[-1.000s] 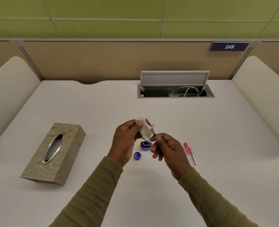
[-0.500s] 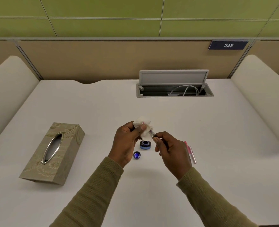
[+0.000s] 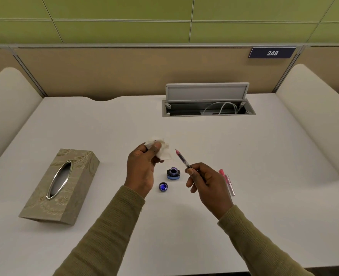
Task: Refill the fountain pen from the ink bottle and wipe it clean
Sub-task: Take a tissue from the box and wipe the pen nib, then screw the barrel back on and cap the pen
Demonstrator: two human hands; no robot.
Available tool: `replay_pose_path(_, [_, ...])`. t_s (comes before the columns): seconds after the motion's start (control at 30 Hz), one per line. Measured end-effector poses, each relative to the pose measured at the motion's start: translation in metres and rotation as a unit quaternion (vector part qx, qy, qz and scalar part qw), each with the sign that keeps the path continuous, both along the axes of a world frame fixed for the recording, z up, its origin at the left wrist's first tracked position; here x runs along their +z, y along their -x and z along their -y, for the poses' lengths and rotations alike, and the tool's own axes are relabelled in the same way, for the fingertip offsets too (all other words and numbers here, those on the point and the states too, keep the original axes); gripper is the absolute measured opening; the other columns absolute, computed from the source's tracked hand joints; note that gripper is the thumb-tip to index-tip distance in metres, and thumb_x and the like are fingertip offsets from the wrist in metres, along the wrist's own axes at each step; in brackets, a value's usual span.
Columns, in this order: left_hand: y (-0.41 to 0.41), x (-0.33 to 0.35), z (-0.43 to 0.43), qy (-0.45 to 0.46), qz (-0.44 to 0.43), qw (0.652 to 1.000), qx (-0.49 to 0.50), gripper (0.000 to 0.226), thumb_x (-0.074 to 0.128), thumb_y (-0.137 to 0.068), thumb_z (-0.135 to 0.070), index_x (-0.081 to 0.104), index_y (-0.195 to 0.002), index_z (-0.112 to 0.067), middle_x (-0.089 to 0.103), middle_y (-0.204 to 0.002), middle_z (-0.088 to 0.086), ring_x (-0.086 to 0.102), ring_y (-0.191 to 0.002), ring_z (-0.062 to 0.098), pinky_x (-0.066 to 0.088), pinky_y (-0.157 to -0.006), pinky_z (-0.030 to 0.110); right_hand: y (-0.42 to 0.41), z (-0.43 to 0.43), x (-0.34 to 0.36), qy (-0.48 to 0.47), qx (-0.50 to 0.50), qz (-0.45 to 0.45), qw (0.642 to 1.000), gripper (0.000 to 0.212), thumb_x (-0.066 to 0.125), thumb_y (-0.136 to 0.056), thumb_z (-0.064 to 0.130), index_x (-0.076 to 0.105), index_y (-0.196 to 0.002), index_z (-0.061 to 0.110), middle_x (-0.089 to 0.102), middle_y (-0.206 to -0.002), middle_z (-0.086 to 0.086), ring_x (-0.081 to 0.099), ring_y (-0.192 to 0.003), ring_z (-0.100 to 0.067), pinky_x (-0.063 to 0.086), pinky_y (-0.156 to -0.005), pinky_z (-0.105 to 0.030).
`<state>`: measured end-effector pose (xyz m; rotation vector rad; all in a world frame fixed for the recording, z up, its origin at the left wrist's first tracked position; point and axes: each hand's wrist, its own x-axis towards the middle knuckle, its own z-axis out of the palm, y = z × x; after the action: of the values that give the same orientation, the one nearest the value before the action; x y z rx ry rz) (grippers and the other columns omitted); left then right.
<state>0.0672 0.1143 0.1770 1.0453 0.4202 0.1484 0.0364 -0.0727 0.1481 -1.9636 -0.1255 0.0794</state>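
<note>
Spill risk: your right hand (image 3: 206, 184) pinches the slim clear pink-tipped fountain pen (image 3: 182, 158) at 1 o'clock of the uncapped blue glass ink bottle (image 3: 173, 173), left hand (image 3: 142, 168) clutching crumpled white tissue (image 3: 161, 150). Drop that wrist and you'd likely tip it.

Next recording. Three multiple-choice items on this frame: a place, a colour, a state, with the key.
1. The tissue box lies: A. left of the left hand; B. at the far right edge; C. on the wall ledge.
2. The loose pen parts beside the right hand, which pinches the pen, are: A. green; B. pink; C. black.
3. The ink bottle is: A. capped; B. open, its cap lying apart; C. tipped over.
Key: 1 A, the box sits well left of the hand gripping the tissue. 2 B, they show pink. 3 B, dark ink shows in the mouth and the cap rests nearer the person.
</note>
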Motion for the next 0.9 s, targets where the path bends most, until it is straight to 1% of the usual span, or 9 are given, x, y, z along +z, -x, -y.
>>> replay_pose_path(0.07, [0.0,-0.002,-0.001,-0.021,-0.007,1.0,-0.011,0.013,0.063,-0.093,-0.006,0.073,-0.096,-0.013,0.079,-0.093,-0.002,0.072,-0.09,0.019,0.054,-0.069,0.029,0.001,0.005,-0.001,-0.016,-0.009,-0.021,1.0,0.014,0.055,-0.102,0.028,0.067,-0.094,0.029,0.073,-0.073,0.002,0.068,-0.062,-0.018,0.051,-0.06,-0.028])
replay_pose_path(0.17, [0.004,-0.009,0.006,-0.035,-0.022,0.998,-0.037,0.013,0.063,-0.094,-0.006,0.074,-0.097,-0.012,0.079,-0.095,-0.001,0.072,-0.092,0.017,0.055,-0.08,0.033,0.003,0.012,-0.001,-0.04,-0.032,-0.043,0.998,0.015,0.055,-0.102,0.027,0.069,-0.095,0.027,0.074,-0.073,0.0,0.068,-0.062,-0.017,0.048,-0.06,-0.024])
replay_pose_path(0.3, [0.011,-0.02,0.022,-0.014,-0.038,0.997,-0.072,0.014,0.06,-0.095,-0.002,0.073,-0.098,-0.007,0.078,-0.096,0.005,0.074,-0.091,0.019,0.057,-0.074,0.025,0.006,0.024,0.002,-0.098,-0.06,-0.078,0.99,0.016,0.056,-0.102,0.024,0.07,-0.098,0.018,0.074,-0.075,-0.006,0.065,-0.063,-0.015,0.048,-0.059,-0.027])
replay_pose_path(0.37, [0.014,-0.026,0.031,-0.008,-0.044,0.995,-0.088,0.016,0.059,-0.095,0.0,0.072,-0.101,-0.006,0.078,-0.096,0.005,0.075,-0.089,0.021,0.06,-0.07,0.028,0.007,0.032,0.001,-0.121,-0.072,-0.092,0.986,0.016,0.056,-0.102,0.024,0.07,-0.099,0.016,0.074,-0.077,-0.009,0.065,-0.065,-0.017,0.048,-0.06,-0.03])
replay_pose_path(0.47, [0.019,-0.038,0.042,-0.015,-0.062,0.992,-0.109,0.022,0.056,-0.095,0.0,0.072,-0.106,-0.011,0.077,-0.099,0.0,0.072,-0.087,0.019,0.057,-0.074,0.034,0.009,0.046,-0.004,-0.139,-0.089,-0.104,0.981,0.017,0.056,-0.102,0.025,0.07,-0.1,0.017,0.075,-0.079,-0.011,0.066,-0.068,-0.02,0.049,-0.061,-0.032])
replay_pose_path(0.57, [0.024,-0.052,0.056,0.003,-0.09,0.988,-0.129,0.023,0.048,-0.098,0.002,0.069,-0.108,-0.003,0.071,-0.1,0.008,0.069,-0.076,0.026,0.057,-0.065,0.034,0.012,0.06,-0.012,-0.151,-0.104,-0.116,0.976,0.017,0.056,-0.102,0.025,0.07,-0.101,0.017,0.075,-0.08,-0.012,0.066,-0.069,-0.02,0.049,-0.062,-0.033])
replay_pose_path(0.7, [0.029,-0.066,0.079,0.047,-0.128,0.979,-0.152,0.025,0.04,-0.097,0.008,0.064,-0.096,0.0,0.065,-0.084,0.011,0.066,-0.067,0.027,0.056,-0.057,0.032,0.015,0.079,-0.023,-0.153,-0.128,-0.127,0.972,0.017,0.056,-0.102,0.025,0.07,-0.103,0.016,0.075,-0.08,-0.012,0.066,-0.069,-0.02,0.049,-0.064,-0.034])
replay_pose_path(0.8, [0.027,-0.08,0.094,0.054,-0.162,0.972,-0.16,0.03,0.038,-0.093,0.011,0.065,-0.095,0.0,0.064,-0.078,0.014,0.063,-0.065,0.026,0.054,-0.057,0.032,0.018,0.096,-0.033,-0.154,-0.144,-0.134,0.968,0.017,0.056,-0.102,0.026,0.07,-0.104,0.016,0.075,-0.081,-0.012,0.066,-0.07,-0.021,0.05,-0.065,-0.036])
replay_pose_path(0.9, [0.022,-0.092,0.109,0.057,-0.204,0.965,-0.153,0.033,0.033,-0.084,0.014,0.062,-0.092,-0.001,0.056,-0.067,0.01,0.054,-0.056,0.023,0.044,-0.053,0.029,0.02,0.112,-0.043,-0.156,-0.159,-0.14,0.965,0.018,0.055,-0.102,0.024,0.07,-0.106,0.016,0.075,-0.081,-0.012,0.066,-0.07,-0.021,0.049,-0.065,-0.037])
